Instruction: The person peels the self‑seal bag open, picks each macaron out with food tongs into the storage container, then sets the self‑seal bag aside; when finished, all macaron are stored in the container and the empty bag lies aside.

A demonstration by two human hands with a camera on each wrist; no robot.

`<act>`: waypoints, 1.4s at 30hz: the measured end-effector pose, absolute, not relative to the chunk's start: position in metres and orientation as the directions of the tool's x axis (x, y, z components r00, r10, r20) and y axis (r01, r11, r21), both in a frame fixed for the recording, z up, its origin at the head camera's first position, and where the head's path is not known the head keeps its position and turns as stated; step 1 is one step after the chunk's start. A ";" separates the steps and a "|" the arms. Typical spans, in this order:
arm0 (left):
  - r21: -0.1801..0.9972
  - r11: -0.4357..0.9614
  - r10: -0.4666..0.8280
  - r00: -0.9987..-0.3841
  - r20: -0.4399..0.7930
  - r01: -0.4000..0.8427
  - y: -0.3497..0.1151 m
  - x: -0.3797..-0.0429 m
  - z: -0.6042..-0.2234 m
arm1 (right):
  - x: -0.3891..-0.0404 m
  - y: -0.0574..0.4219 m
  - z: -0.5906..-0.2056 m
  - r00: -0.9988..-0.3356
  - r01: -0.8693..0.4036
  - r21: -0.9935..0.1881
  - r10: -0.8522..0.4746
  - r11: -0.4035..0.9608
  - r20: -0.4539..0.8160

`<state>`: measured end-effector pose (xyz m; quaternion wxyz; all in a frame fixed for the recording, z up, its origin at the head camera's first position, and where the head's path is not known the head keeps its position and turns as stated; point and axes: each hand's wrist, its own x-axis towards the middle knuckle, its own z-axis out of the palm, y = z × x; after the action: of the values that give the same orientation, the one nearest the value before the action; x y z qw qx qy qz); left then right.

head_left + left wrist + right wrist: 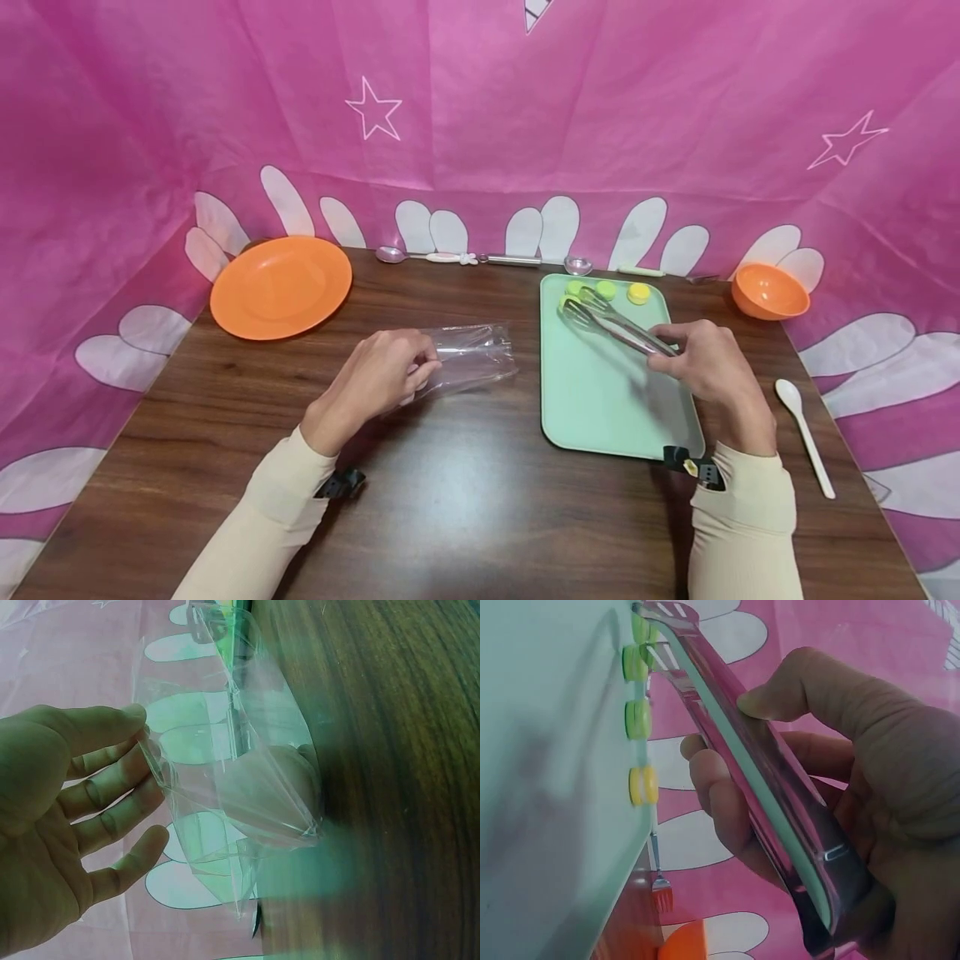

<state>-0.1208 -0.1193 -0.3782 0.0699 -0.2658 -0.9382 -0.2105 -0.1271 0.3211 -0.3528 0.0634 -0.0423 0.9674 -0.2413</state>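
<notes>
My left hand [382, 371] pinches the edge of a clear plastic bag [476, 354] between thumb and fingers, left of the tray. A rounded pale shape [270, 791] shows through the bag in the left wrist view; I cannot tell what it is. Metal tongs [626, 331] are in my right hand [708, 367], thumb on one arm and fingers on the other. Their tips reach the near green macaron [567, 303] on the mint tray [600, 408]; whether they grip it is unclear. Two green macarons [605, 290] and a yellow macaron [638, 293] sit along the tray's far end.
An orange plate [281, 287] lies at the back left, an orange bowl [770, 292] at the back right. A white spoon [806, 437] rests right of the tray. Along the back edge lie a spoon [392, 254], a ladle [577, 265] and a fork [661, 892].
</notes>
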 end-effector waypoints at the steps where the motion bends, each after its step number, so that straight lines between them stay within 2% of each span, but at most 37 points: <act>1: 0.358 0.770 0.469 -0.849 0.243 0.528 -0.119 -0.121 -0.378 | -0.128 0.321 -0.354 -0.988 -0.049 -0.469 -0.112 0.882 -0.106; 7: 0.372 0.765 0.470 -0.851 0.237 0.526 -0.120 -0.121 -0.379 | -0.124 0.319 -0.347 -0.987 -0.072 -0.426 -0.127 0.902 -0.102; 11: 0.373 0.763 0.471 -0.849 0.239 0.528 -0.120 -0.121 -0.379 | -0.116 0.310 -0.332 -0.974 -0.163 -0.438 -0.214 0.884 -0.068; 16: 0.371 0.764 0.472 -0.850 0.236 0.527 -0.120 -0.121 -0.379 | -0.113 0.285 -0.327 -0.913 -0.320 -0.489 -0.402 0.812 -0.070; 21: 0.370 0.759 0.481 -0.844 0.235 0.536 -0.119 -0.121 -0.378 | -0.119 0.255 -0.342 -0.856 -0.375 -0.553 -0.507 0.744 -0.101; 25: 0.370 0.747 0.494 -0.833 0.247 0.553 -0.118 -0.120 -0.380 | -0.124 0.233 -0.356 -0.817 -0.431 -0.581 -0.572 0.690 -0.073; 35: 0.323 0.700 0.556 -0.769 0.314 0.637 -0.116 -0.120 -0.382 | -0.126 0.196 -0.374 -0.790 -0.490 -0.568 -0.612 0.661 -0.031; 42: 0.334 0.703 0.560 -0.778 0.285 0.628 -0.115 -0.120 -0.384 | -0.124 0.186 -0.380 -0.781 -0.460 -0.606 -0.621 0.649 -0.072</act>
<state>-0.1197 -0.1148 -0.3836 0.0810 -0.3232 -0.9191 -0.2103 -0.1241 0.1864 -0.3802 0.1378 -0.3011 0.8974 -0.2916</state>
